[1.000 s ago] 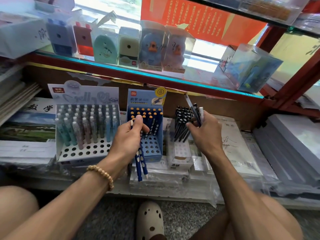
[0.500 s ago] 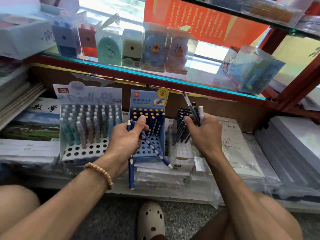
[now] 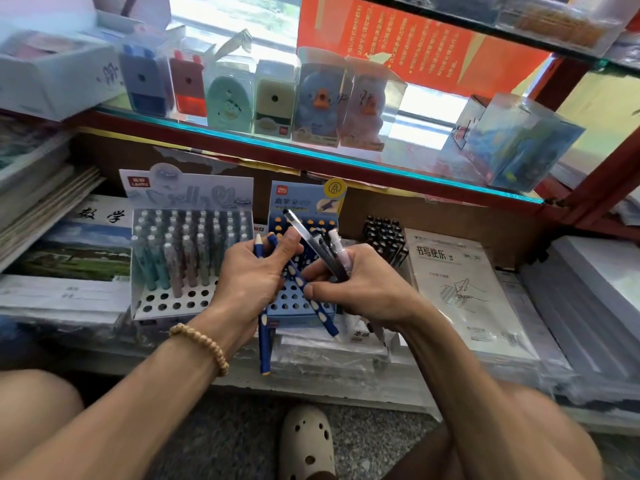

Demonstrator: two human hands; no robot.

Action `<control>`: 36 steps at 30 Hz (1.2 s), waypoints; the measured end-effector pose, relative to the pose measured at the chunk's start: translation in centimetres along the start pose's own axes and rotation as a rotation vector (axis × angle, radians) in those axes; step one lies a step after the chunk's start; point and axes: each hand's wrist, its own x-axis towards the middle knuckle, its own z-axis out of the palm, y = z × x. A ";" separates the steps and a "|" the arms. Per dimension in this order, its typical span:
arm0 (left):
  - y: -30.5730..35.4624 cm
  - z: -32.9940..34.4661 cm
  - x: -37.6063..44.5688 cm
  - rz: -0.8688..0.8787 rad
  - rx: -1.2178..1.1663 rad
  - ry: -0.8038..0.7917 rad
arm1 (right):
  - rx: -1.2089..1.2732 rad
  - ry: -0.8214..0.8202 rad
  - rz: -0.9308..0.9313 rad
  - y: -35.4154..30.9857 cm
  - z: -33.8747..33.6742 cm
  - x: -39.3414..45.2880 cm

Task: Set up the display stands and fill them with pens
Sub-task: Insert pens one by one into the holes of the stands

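Pastel pens (image 3: 180, 251) in white stand (image 3: 162, 303)

**Colour and pattern survey: pen stands and stock**

Left display stand (image 3: 162, 303): white perforated base, pale grey-blue header card with a small red logo patch. Its pens (image 3: 180, 258) are pastel teal, grey and dusty pink. Middle display stand (image 3: 304, 202): light blue, with a yellow round tag and red logo. Held pencils (image 3: 265, 344): dark blue, marked with pale oval dimples. Held pens (image 3: 329, 254): black, one with a white tip. Upper shelf edge (image 3: 311, 147): turquoise over red. Banner (image 3: 398, 46): orange-red. Bracelet (image 3: 204, 344): tan beads. Shoe (image 3: 306, 441): cream, with dark holes.
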 end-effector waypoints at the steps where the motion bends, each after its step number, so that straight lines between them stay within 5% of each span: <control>1: 0.0 0.0 0.0 -0.003 -0.022 0.010 | 0.017 0.024 -0.006 -0.1 0.1 0.0; 6: -0.5 -0.4 -0.2 0.015 0.126 -0.019 | 0.519 0.251 0.038 -0.1 -0.4 0.4; 10: -0.9 -0.4 -0.7 -0.031 0.196 -0.182 | 0.588 0.328 0.065 0.5 0.2 1.0; 19: -1.0 -0.9 -0.2 0.019 0.314 -0.257 | 0.693 0.452 0.050 0.6 -1.0 1.4; 23: -1.3 -1.4 0.0 0.006 0.384 -0.279 | 0.620 0.481 0.073 1.1 -2.0 1.8; 27: -1.9 -1.9 0.6 -0.080 0.340 -0.135 | 0.566 0.586 0.084 1.2 -2.7 1.9; 36: -1.2 -2.4 1.0 -0.047 0.286 0.060 | -0.037 0.709 0.108 3.7 -1.7 4.2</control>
